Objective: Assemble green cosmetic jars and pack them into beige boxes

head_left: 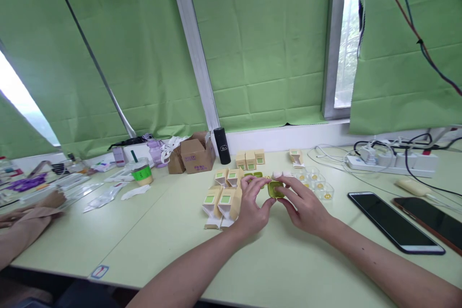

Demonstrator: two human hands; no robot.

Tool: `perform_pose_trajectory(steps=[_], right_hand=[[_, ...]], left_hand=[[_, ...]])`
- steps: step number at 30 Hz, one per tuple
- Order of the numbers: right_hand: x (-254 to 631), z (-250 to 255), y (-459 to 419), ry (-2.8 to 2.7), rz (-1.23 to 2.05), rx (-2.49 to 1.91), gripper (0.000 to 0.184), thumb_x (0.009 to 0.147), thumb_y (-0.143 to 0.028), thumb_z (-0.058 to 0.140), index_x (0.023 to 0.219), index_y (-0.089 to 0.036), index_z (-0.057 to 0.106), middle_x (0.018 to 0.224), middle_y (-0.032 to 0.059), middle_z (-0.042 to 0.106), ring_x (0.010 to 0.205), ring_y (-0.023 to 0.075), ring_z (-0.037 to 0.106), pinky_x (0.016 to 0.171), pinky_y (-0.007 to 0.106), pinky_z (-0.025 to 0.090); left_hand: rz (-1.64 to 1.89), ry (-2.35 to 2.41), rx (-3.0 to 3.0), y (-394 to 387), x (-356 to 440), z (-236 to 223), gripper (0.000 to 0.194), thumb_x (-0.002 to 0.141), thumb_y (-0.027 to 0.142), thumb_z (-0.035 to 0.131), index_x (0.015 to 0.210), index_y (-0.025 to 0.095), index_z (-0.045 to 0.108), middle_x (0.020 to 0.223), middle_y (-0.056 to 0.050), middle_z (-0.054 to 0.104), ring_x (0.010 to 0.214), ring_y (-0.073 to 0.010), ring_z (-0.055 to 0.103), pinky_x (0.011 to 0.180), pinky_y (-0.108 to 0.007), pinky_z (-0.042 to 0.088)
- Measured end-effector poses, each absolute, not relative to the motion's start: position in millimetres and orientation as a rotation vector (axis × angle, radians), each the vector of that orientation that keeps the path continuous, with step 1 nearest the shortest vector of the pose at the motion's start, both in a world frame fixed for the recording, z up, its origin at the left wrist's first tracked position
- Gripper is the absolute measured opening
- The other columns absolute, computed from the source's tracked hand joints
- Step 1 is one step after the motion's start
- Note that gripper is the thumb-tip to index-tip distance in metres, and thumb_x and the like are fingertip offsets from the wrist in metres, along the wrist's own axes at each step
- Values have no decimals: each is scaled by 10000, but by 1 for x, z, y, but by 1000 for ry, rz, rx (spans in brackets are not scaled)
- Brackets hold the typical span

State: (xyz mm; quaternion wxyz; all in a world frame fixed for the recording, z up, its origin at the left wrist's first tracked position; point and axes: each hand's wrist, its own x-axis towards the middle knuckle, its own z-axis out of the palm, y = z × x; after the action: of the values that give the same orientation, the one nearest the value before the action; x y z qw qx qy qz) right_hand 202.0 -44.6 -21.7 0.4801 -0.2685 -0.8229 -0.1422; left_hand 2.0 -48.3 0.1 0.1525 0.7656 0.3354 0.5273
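Note:
A small square olive-green container (276, 189) is raised over the table between my two hands. My left hand (255, 204) has its fingers closed at the container's left side. From the other side, my right hand (302, 203) pinches it with thumb and fingers. Open kraft-coloured cartons with green label squares (226, 200) stand left of my left hand. Partly hidden behind my fingers are more small green pieces (257, 174) and white pieces (283, 173). Clear plastic cups with yellow bits inside (327, 192) lie beyond my right hand.
More small cartons (250, 159) and a black cylinder (222, 146) stand at the back, beside a cardboard box (198, 154). A drink cup (142, 172) is farther left, near another person's arm (31, 231). Phones (395, 221) and a power strip (393, 162) with cables lie right.

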Motion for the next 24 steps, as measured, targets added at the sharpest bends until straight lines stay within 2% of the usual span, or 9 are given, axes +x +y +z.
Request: perform_pose_trajectory(steps=[8, 17, 24], right_hand=[[200, -22, -42, -2023, -372, -646, 369, 973, -63, 495, 1303, -210, 566, 1357, 203, 582, 1267, 336, 596, 942, 525, 605], [200, -25, -42, -1998, -340, -673, 302, 989, -83, 514, 1256, -208, 578, 1359, 190, 610, 1318, 327, 585, 1011, 526, 583], [200, -24, -42, -1991, -366, -633, 345, 961, -46, 522, 1259, -200, 603, 1385, 199, 588, 1300, 319, 592, 999, 505, 586]], left_hand=[[1535, 955, 2205, -47, 2, -3, 406, 865, 178, 739, 1257, 268, 686, 1211, -97, 679, 1259, -315, 472, 1088, -526, 438], [1524, 960, 2227, -46, 2, -3, 405, 880, 175, 728, 1273, 264, 680, 1229, -92, 670, 1261, -298, 454, 1095, -507, 440], [1530, 955, 2233, -47, 2, -2, 389, 893, 202, 723, 1276, 260, 685, 1230, -105, 672, 1263, -311, 473, 1084, -525, 445]])
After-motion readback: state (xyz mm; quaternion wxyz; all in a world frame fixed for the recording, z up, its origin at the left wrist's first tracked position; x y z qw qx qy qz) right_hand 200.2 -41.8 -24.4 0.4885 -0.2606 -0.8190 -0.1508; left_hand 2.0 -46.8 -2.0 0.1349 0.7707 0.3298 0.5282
